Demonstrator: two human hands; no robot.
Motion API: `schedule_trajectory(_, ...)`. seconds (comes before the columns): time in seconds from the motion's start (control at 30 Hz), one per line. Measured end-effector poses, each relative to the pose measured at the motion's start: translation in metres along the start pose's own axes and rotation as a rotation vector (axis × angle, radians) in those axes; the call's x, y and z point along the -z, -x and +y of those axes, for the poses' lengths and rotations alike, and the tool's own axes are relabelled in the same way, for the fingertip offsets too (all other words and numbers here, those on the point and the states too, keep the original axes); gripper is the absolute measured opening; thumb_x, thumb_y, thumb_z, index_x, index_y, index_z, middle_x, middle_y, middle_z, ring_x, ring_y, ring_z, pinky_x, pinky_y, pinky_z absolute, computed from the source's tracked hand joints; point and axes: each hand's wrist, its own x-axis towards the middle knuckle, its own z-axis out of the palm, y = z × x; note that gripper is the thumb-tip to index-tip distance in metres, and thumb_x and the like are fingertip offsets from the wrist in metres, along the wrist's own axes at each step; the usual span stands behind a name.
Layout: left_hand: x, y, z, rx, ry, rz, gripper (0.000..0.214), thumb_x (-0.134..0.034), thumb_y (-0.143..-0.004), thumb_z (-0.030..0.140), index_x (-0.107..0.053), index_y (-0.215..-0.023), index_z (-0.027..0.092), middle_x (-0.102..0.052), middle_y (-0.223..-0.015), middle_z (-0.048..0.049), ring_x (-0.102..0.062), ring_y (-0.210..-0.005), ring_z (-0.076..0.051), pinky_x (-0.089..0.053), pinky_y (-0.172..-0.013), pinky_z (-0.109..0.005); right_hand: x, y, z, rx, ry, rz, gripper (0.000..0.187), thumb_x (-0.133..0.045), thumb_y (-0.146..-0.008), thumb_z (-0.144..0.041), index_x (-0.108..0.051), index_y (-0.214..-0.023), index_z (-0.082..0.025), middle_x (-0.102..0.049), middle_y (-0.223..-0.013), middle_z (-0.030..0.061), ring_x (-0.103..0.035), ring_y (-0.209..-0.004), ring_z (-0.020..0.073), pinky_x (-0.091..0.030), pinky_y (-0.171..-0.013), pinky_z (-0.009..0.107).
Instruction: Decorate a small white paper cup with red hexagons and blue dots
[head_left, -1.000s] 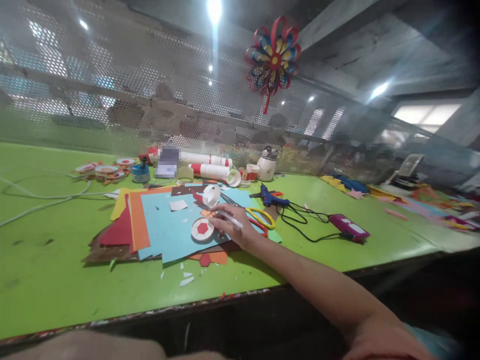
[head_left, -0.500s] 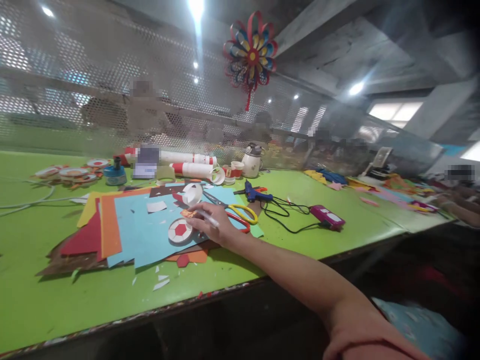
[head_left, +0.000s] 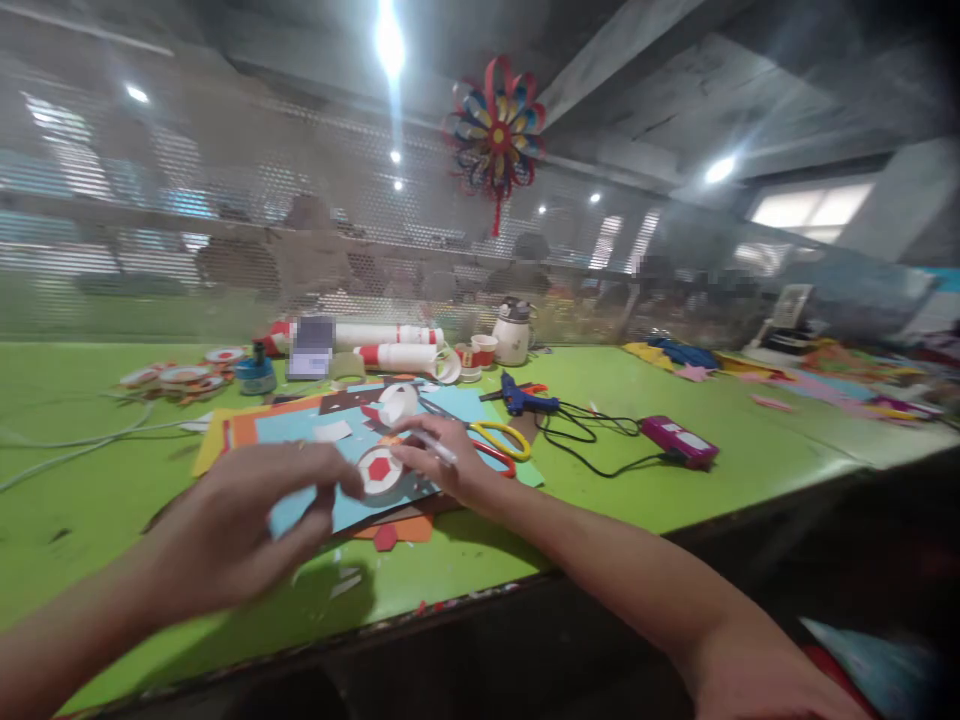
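A white paper disc (head_left: 380,470) with a red hexagon at its centre lies on a light blue sheet (head_left: 300,425) atop a stack of coloured paper. My right hand (head_left: 442,460) rests at the disc's right edge, its fingers closed round a thin white pen (head_left: 433,445). My left hand (head_left: 247,525) is blurred by motion. It reaches in from the lower left with fingers stretched forward and thumb apart, the fingertips at the disc's left edge, and nothing shows in it.
Yellow-handled scissors (head_left: 504,437), a blue glue gun (head_left: 525,401) with a black cord, and a magenta device (head_left: 679,440) lie to the right on the green table (head_left: 637,480). White-and-red rolls (head_left: 397,355), a jar (head_left: 513,338) and a blue pot (head_left: 255,375) stand behind. Paper scraps lie near the front edge.
My left hand has come into view from the lower left and reached the disc. My right hand stays at the disc with the pen. The camera has tilted slightly.
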Motion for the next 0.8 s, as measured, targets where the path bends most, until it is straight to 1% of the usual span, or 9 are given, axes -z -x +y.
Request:
schedule_trajectory(0.03, 0.005, -0.019, -0.001, 0.056, 0.0, 0.037, 0.015, -0.055, -0.088, 0.031, -0.068, -0.091, 0.024, -0.07, -0.096, -0.0028, -0.064, -0.09, -0.021, -0.053, -0.089, -0.038, 0.0, 0.0, 0.0, -0.005, -0.012, -0.011, 0.028, -0.07, -0.075, -0.035, -0.067, -0.097, -0.019, -0.063, -0.071, -0.0006, -0.059, -0.061, 0.0147, -0.047, -0.058, 0.027)
schedule_trajectory(0.1, 0.009, -0.05, -0.006, 0.2, 0.051, 0.101, 0.015, -0.055, -0.079, 0.03, -0.066, -0.084, 0.02, -0.071, -0.088, -0.0037, -0.065, -0.088, -0.024, -0.053, -0.088, -0.042, 0.002, 0.0, 0.0, -0.004, -0.036, -0.018, 0.032, -0.07, -0.076, -0.038, -0.065, -0.101, -0.018, -0.064, -0.071, -0.0001, -0.06, -0.062, 0.0154, -0.048, -0.06, 0.028)
schedule_trajectory(0.13, 0.009, -0.06, -0.011, 0.232, 0.071, 0.078, 0.021, -0.054, -0.078, 0.03, -0.065, -0.092, 0.019, -0.071, -0.092, -0.0052, -0.065, -0.09, -0.024, -0.054, -0.087, -0.043, 0.003, 0.0, 0.0, -0.002, -0.04, -0.012, 0.033, -0.071, -0.075, -0.038, -0.065, -0.1, -0.018, -0.064, -0.072, 0.0, -0.059, -0.061, 0.0149, -0.048, -0.06, 0.028)
schedule_trajectory(0.2, 0.004, -0.07, -0.02, 0.249, 0.105, 0.014, 0.038, -0.053, -0.076, 0.031, -0.063, -0.11, 0.016, -0.071, -0.101, -0.0087, -0.067, -0.094, -0.025, -0.057, -0.08, -0.04, 0.005, -0.002, 0.001, -0.004, -0.046, -0.002, 0.033, -0.073, -0.074, -0.038, -0.065, -0.098, -0.017, -0.063, -0.072, -0.0002, -0.057, -0.061, 0.0143, -0.047, -0.059, 0.028)
schedule_trajectory(0.3, -0.007, -0.066, -0.027, 0.223, 0.15, -0.085, 0.047, -0.059, -0.075, 0.037, -0.06, -0.118, 0.017, -0.067, -0.119, -0.0117, -0.065, -0.106, -0.027, -0.057, -0.084, -0.041, 0.008, -0.002, 0.002, -0.015, -0.064, 0.008, 0.034, -0.072, -0.075, -0.039, -0.064, -0.099, -0.017, -0.061, -0.072, -0.0009, -0.056, -0.061, 0.0136, -0.045, -0.057, 0.027)
schedule_trajectory(0.43, -0.014, -0.054, -0.025, 0.185, 0.178, -0.164, 0.061, -0.067, -0.077, 0.042, -0.051, -0.131, 0.019, -0.056, -0.138, -0.0144, -0.058, -0.119, -0.028, -0.053, -0.093, -0.042, 0.005, 0.0, 0.005, -0.045, -0.08, -0.03, 0.035, -0.072, -0.076, -0.039, -0.064, -0.101, -0.016, -0.062, -0.073, 0.0001, -0.055, -0.059, 0.0128, -0.043, -0.055, 0.026)
schedule_trajectory(0.57, -0.019, -0.054, -0.023, 0.163, 0.167, -0.183, 0.055, -0.07, -0.079, 0.041, -0.053, -0.128, 0.021, -0.059, -0.132, -0.0119, -0.059, -0.114, -0.026, -0.052, -0.093, -0.042, 0.0, 0.001, 0.008, -0.07, -0.098, -0.084, 0.037, -0.071, -0.078, -0.041, -0.064, -0.104, -0.016, -0.062, -0.072, 0.0006, -0.054, -0.056, 0.0126, -0.043, -0.054, 0.027)
schedule_trajectory(0.7, -0.024, -0.057, -0.025, 0.158, 0.15, -0.161, 0.045, -0.068, -0.082, 0.036, -0.056, -0.123, 0.021, -0.064, -0.122, -0.0098, -0.061, -0.105, -0.024, -0.051, -0.091, -0.04, -0.002, 0.002, 0.007, -0.074, -0.108, -0.091, 0.034, -0.071, -0.079, -0.04, -0.064, -0.102, -0.016, -0.06, -0.071, -0.0006, -0.053, -0.057, 0.0123, -0.041, -0.055, 0.026)
schedule_trajectory(0.8, -0.024, -0.055, -0.025, 0.148, 0.144, -0.171, 0.048, -0.07, -0.08, 0.04, -0.057, -0.122, 0.02, -0.064, -0.122, -0.0113, -0.061, -0.107, -0.027, -0.049, -0.094, -0.044, -0.002, 0.003, 0.003, -0.081, -0.113, -0.094, 0.032, -0.071, -0.079, -0.039, -0.063, -0.1, -0.017, -0.06, -0.071, -0.0009, -0.052, -0.059, 0.012, -0.039, -0.054, 0.025)
